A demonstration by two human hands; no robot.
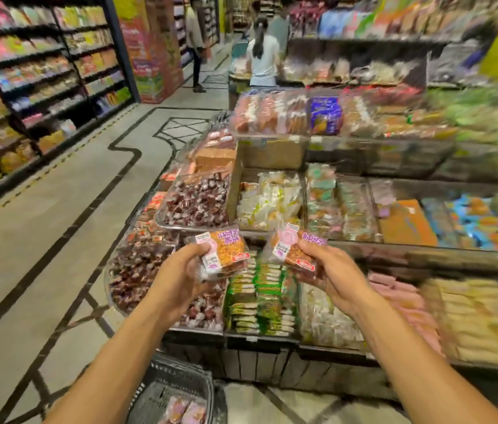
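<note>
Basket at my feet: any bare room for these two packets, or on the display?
The basket shows bare mesh left of its pink packets, probably enough for the left packet and right packet. The floor left of the display bins is open; the bins themselves are packed full.

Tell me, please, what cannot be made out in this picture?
Head view:
1. Label print on the clear-wrapped orange snack packet in the left hand and the matching packet in the right hand: blurred, too small.
2. Both packets' lower parts: hidden by the hands.
3. The black mesh basket: cut off by the bottom edge.
4. The packaged goods at far right: motion blur.
</note>
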